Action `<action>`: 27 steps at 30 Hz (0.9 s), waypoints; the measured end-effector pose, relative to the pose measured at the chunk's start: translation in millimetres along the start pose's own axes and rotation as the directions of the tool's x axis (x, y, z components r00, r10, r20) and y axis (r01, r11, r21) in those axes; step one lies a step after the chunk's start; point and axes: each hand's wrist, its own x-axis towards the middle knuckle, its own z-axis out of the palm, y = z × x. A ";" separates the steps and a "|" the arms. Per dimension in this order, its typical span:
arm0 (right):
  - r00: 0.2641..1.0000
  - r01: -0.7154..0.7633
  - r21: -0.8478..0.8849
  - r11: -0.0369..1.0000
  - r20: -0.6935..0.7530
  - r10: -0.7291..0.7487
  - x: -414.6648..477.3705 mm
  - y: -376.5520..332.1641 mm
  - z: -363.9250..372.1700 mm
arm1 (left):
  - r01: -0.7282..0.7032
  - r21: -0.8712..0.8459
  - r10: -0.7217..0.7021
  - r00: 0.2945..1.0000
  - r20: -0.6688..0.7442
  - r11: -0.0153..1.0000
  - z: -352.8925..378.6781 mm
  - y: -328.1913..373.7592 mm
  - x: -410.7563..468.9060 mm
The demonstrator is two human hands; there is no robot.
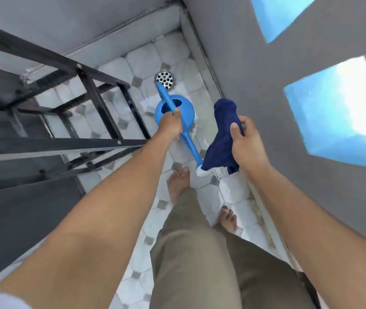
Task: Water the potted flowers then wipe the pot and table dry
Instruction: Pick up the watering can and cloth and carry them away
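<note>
My left hand [170, 126] grips the handle of a blue watering can [184, 109], carried above the tiled floor. Its long spout runs back toward me and ends in a white tip near my feet. My right hand [247, 142] holds a bunched dark blue cloth [221, 134] to the right of the can. No potted flowers or table are in sight.
A black metal railing [101, 103] runs along the left. A grey wall [255, 63] with two blue-lit square openings stands on the right. A round perforated floor drain [165, 80] sits ahead on the white tiled floor [146, 59]. My bare feet and olive trousers are below.
</note>
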 end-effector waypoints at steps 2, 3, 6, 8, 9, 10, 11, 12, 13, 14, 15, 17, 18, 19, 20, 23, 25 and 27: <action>1.000 -0.014 0.028 1.000 0.025 0.014 20.5 9.1 9.5 | 0.011 -0.019 -0.011 1.000 0.018 1.000 9.9 -8.5 24.7; 0.999 -0.027 0.048 0.999 0.039 0.025 27.6 11.0 13.9 | 0.024 -0.034 -0.023 0.999 0.037 0.999 13.0 -12.5 32.9; 0.998 -0.021 0.096 0.995 0.060 0.016 42.6 12.0 29.0 | 0.068 -0.043 -0.064 0.994 0.090 0.997 17.6 -20.3 52.0; 0.997 0.021 0.107 0.994 0.070 -0.029 47.4 7.6 36.2 | 0.062 -0.047 -0.056 0.993 0.105 0.997 20.3 -19.8 56.3; 0.995 0.045 0.101 0.994 0.082 -0.053 49.7 3.7 39.4 | 0.059 -0.057 -0.053 0.993 0.106 0.997 21.7 -18.7 56.8; 0.992 0.066 0.103 0.992 0.098 -0.077 51.9 -0.5 42.9 | 0.056 -0.063 -0.050 0.993 0.104 0.996 22.7 -17.9 56.3; 0.988 0.081 0.115 0.990 0.120 -0.095 53.7 -4.9 46.7 | 0.056 -0.078 -0.049 0.994 0.099 0.995 22.2 -18.4 55.2; 0.984 0.085 0.139 0.987 0.147 -0.105 55.3 -8.8 50.8 | 0.059 -0.108 -0.050 0.995 0.090 0.992 20.4 -18.7 51.8; 0.978 0.076 0.176 0.981 0.178 -0.108 57.1 -12.9 54.6 | 0.074 -0.152 -0.061 0.994 0.088 0.986 17.6 -18.9 47.5; 0.971 0.058 0.230 0.972 0.213 -0.108 58.8 -16.7 58.4 | 0.109 -0.223 -0.085 0.990 0.111 0.969 13.1 -20.1 42.1; 0.962 0.027 0.300 0.954 0.252 -0.106 61.0 -20.2 61.6 | 0.161 -0.311 -0.111 0.979 0.170 0.937 7.6 -20.1 35.5; 0.936 -0.043 0.416 0.908 0.334 -0.109 66.8 -25.6 67.9 | 0.302 -0.510 -0.104 0.919 0.380 0.805 -4.4 -20.5 23.3; 0.926 -0.060 0.435 0.898 0.360 -0.112 70.3 -27.5 71.2 | 0.349 -0.583 -0.052 0.884 0.465 0.734 -11.2 -21.2 18.5; 0.923 -0.057 0.422 0.905 0.368 -0.114 73.9 -29.5 74.4 | 0.361 -0.636 0.017 0.862 0.507 0.682 -18.3 -22.1 15.5; 0.929 -0.032 0.379 0.925 0.351 -0.112 78.9 -29.4 77.7 | 0.329 -0.667 0.063 0.869 0.492 0.668 -24.0 -22.7 14.0; 0.960 0.110 0.137 0.984 0.241 -0.141 94.0 -29.1 85.2 | 0.119 -0.700 0.107 0.957 0.270 0.704 -31.5 -23.9 18.3; 0.971 0.172 0.001 0.985 0.166 -0.170 108.2 -30.6 91.4 | -0.019 -0.698 0.109 0.990 0.085 0.716 -35.0 -23.4 29.1; 0.967 0.237 -0.071 0.969 0.119 -0.227 122.8 -32.0 98.5 | -0.086 -0.654 0.097 0.995 -0.019 0.751 -36.8 -22.9 41.8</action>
